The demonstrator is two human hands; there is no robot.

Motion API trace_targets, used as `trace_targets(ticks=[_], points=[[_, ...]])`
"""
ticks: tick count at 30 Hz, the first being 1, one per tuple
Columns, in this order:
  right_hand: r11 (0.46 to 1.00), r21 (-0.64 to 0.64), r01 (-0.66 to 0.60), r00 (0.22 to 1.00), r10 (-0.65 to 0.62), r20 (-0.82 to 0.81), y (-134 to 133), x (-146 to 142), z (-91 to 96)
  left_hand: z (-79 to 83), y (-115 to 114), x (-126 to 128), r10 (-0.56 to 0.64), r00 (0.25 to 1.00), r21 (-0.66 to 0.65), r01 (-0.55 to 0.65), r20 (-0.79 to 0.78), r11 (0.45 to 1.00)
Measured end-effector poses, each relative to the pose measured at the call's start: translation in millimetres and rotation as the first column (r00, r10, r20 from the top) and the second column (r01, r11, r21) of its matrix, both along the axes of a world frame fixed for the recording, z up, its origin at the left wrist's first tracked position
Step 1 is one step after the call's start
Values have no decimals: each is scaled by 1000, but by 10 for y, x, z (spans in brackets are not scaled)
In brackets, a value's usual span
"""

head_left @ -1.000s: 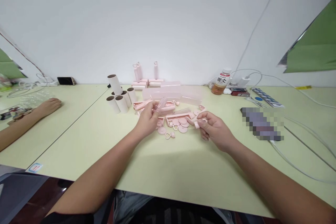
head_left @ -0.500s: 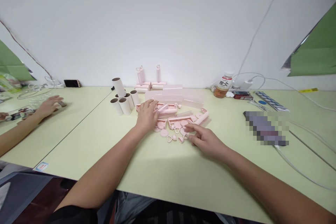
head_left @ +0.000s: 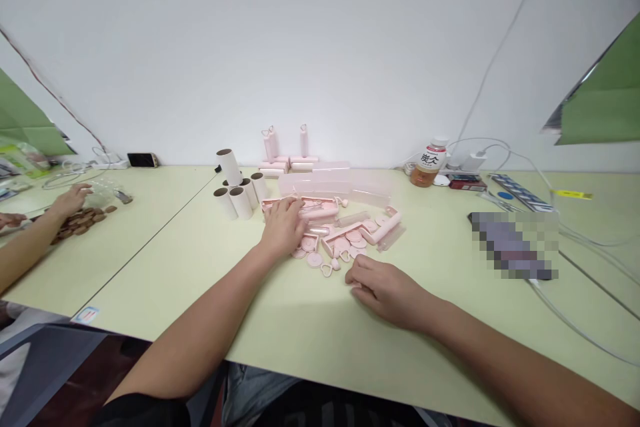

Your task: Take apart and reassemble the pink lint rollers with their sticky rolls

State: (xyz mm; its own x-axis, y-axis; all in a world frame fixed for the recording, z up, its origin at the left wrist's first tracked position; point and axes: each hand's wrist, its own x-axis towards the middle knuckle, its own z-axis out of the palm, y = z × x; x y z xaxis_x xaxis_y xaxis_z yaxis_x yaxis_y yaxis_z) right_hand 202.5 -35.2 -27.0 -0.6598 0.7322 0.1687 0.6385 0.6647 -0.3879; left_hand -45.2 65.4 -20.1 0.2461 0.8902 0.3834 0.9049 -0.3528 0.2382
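Bent over the left part of a pile of pink plastic parts, my left hand (head_left: 283,227) has its fingers curled down; what they grip is hidden. A shiny clear tube (head_left: 319,230) lies right beside its thumb. My right hand (head_left: 385,285) rests at the near right edge of the pile, its fingers drawn together, and anything inside them is out of sight. Close to it are a small heart-shaped ring (head_left: 327,271), round pink discs (head_left: 315,259) and a long pink half-shell holder (head_left: 383,227).
Cardboard tubes (head_left: 241,203) stand to the left, one on top. Pink rollers (head_left: 303,142) and translucent pink covers (head_left: 330,181) are behind. At right are a bottle (head_left: 429,161), a blurred phone (head_left: 510,247) and cables. A co-worker's hand (head_left: 73,200) is over brown pieces at far left.
My right hand has pulled back slightly toward me and its fingers have closed; a small pink part near them is no longer visible. My left hand stays at the pile, fingers drawn in.
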Motion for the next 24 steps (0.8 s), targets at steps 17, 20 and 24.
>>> trace_targets(ticks=[17, 20, 24], points=[[973, 37, -228, 961, 231, -152, -115, -138, -29, 537, 122, 59, -92, 996, 76, 91, 21, 993], [975, -1, -223, 962, 220, -164, -111, -139, -23, 948, 694, -68, -31, 994, 143, 17, 102, 990], [983, -12, -183, 964, 177, -200, -75, -92, 4, 1298, 1479, -208, 171, 972, 109, -189, 158, 976]])
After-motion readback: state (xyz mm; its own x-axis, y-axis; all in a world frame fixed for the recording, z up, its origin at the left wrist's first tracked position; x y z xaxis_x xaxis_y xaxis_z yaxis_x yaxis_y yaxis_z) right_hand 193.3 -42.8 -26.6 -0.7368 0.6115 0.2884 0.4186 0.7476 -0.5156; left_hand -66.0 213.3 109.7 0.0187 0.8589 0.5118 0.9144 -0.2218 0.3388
